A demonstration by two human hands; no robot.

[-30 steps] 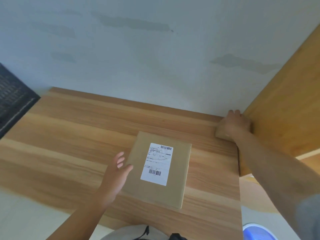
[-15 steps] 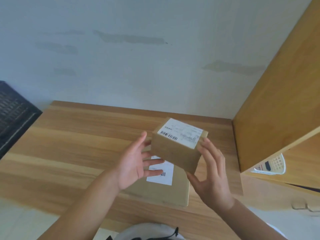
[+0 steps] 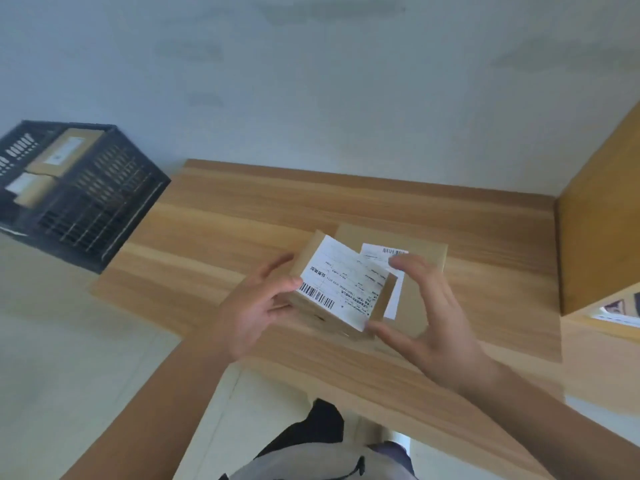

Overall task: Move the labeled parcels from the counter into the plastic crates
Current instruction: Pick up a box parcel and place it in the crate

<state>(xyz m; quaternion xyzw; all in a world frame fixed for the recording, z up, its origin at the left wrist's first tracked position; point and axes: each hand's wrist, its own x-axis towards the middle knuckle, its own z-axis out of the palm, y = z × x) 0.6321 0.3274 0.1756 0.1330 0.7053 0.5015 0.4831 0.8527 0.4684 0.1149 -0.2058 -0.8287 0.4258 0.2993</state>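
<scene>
Small parcel (image 3: 341,289): held above the counter (image 3: 242,216), label up.
Left hand (image 3: 258,306): fingers curled round its left side.
Right hand (image 3: 429,313): thumb and fingers on its right side.
Flat parcel (image 3: 420,258): on the counter beneath.
Black crate (image 3: 104,202): far left, holding 2 parcels.

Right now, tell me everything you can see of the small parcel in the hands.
The small parcel is a plain brown cardboard box, closed, with a white label covering its upper face: a barcode at the near-left end and lines of small print. It is held tilted above the counter, in front of a flatter labeled parcel lying there. The left hand grips its left side, thumb at the barcode; the right hand touches its right corner with thumb and fingertips.
</scene>
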